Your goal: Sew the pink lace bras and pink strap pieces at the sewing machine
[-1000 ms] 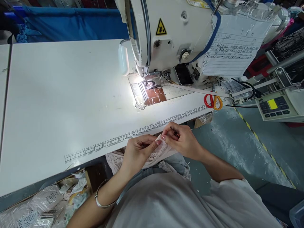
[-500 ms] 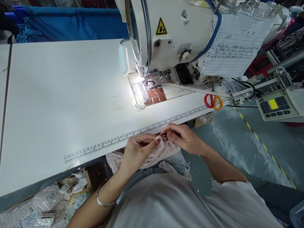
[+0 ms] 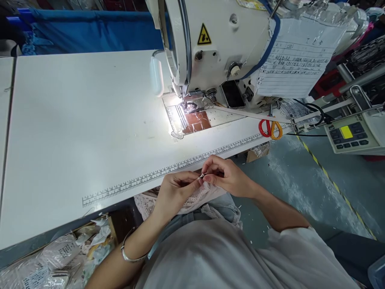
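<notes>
Just in front of the table edge, my left hand [image 3: 177,188] is closed, thumb and finger pinching the edge of a pale pink lace fabric [image 3: 197,200]. That fabric drapes over my lap below both hands. My right hand [image 3: 227,176] is closed around a small dark pointed tool [image 3: 205,175], mostly hidden by the fingers, so its kind cannot be made out. Its tip meets the fabric edge at my left fingertips. Beyond the hands stands a white sewing machine [image 3: 219,44], its lamp lighting the needle area.
A ruler strip [image 3: 135,184] runs along the front of the white table [image 3: 75,120]. Red and orange-handled scissors [image 3: 270,128] hang at the right, near a control box [image 3: 349,132]. A phone [image 3: 232,94] lies by the machine. Below left, a drawer holds plastic packets [image 3: 60,253].
My right hand has shifted slightly left and turned, bringing the dark tool's tip to the fabric edge at my left fingertips. My left hand stays almost still.
</notes>
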Action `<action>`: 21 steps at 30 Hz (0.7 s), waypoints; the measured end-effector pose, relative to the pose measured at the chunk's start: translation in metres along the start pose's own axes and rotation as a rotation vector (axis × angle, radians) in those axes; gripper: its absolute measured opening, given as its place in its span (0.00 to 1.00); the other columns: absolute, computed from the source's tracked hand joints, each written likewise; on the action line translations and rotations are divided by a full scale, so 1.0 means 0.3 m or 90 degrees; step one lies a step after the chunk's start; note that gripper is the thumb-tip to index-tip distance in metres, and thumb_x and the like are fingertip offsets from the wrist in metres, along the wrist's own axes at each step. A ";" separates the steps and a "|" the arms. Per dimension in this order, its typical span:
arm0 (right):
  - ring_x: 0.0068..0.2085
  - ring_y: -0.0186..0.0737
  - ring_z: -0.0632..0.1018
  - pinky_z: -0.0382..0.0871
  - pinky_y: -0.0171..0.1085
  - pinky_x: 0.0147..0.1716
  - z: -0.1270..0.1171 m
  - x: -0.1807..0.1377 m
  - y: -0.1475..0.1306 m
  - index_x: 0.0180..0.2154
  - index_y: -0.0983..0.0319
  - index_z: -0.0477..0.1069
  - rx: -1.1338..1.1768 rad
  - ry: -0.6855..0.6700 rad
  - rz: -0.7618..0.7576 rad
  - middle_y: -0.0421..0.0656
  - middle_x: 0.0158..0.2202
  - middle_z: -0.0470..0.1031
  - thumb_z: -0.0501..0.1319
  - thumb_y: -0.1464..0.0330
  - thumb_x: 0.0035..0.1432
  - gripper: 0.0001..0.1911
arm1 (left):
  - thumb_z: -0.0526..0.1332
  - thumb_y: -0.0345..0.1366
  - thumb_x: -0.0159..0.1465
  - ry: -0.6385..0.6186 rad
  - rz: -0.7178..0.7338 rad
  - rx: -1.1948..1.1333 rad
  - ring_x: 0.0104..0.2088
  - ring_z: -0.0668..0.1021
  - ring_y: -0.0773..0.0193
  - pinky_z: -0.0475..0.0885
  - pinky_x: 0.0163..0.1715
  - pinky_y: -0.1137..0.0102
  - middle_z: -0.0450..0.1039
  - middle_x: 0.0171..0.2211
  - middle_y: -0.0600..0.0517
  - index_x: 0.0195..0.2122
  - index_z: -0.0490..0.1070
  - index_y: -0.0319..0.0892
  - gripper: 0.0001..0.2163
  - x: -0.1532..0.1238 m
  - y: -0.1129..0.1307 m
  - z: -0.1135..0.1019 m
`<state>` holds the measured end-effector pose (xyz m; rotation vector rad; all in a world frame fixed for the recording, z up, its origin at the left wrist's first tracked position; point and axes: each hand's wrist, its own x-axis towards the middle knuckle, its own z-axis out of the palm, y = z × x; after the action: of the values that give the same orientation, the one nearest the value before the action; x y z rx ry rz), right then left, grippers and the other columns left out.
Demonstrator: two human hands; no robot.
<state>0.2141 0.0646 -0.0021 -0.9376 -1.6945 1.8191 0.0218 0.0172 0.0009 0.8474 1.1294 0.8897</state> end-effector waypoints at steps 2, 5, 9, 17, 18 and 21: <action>0.23 0.29 0.64 0.56 0.32 0.23 0.006 -0.001 0.005 0.40 0.60 0.67 0.002 0.021 0.000 0.34 0.24 0.68 0.64 0.54 0.64 0.17 | 0.72 0.35 0.55 0.004 -0.005 -0.001 0.19 0.59 0.77 0.53 0.17 0.80 0.71 0.18 0.55 0.31 0.85 0.43 0.04 -0.001 -0.002 0.001; 0.22 0.30 0.62 0.55 0.32 0.22 0.005 -0.003 0.005 0.39 0.60 0.67 0.002 0.067 -0.006 0.33 0.23 0.64 0.62 0.52 0.64 0.18 | 0.72 0.38 0.57 0.017 -0.002 0.008 0.19 0.60 0.77 0.55 0.17 0.80 0.72 0.19 0.54 0.32 0.84 0.42 0.06 -0.001 0.002 0.001; 0.22 0.30 0.58 0.53 0.32 0.22 -0.023 -0.013 0.005 0.38 0.60 0.68 -0.001 0.109 -0.055 0.33 0.23 0.59 0.56 0.43 0.64 0.26 | 0.72 0.39 0.57 0.054 0.009 0.021 0.22 0.69 0.72 0.62 0.20 0.79 0.78 0.24 0.51 0.31 0.84 0.42 0.07 -0.002 0.010 -0.004; 0.23 0.31 0.62 0.53 0.32 0.24 -0.065 -0.044 0.092 0.41 0.64 0.76 -0.299 -0.074 0.029 0.35 0.21 0.66 0.61 0.53 0.64 0.20 | 0.73 0.41 0.55 0.098 0.000 -0.018 0.19 0.68 0.73 0.61 0.18 0.78 0.76 0.20 0.53 0.30 0.83 0.41 0.09 -0.007 -0.002 -0.010; 0.24 0.31 0.64 0.54 0.32 0.25 -0.066 -0.047 0.099 0.38 0.64 0.77 -0.319 -0.102 0.028 0.36 0.22 0.67 0.61 0.54 0.65 0.19 | 0.73 0.42 0.55 0.102 -0.001 -0.015 0.20 0.69 0.72 0.62 0.18 0.78 0.76 0.20 0.52 0.30 0.83 0.41 0.09 -0.008 -0.001 -0.012; 0.25 0.31 0.66 0.59 0.33 0.26 -0.072 -0.061 0.085 0.25 0.63 0.71 -0.242 -0.152 -0.081 0.40 0.26 0.68 0.58 0.54 0.66 0.22 | 0.71 0.43 0.58 0.107 0.035 0.044 0.28 0.78 0.64 0.73 0.28 0.73 0.80 0.27 0.49 0.31 0.83 0.41 0.10 -0.013 0.004 -0.023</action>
<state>0.2449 0.0622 -0.0244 -0.7551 -2.2500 1.6063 0.0143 0.0148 0.0019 0.8757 1.2942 0.9870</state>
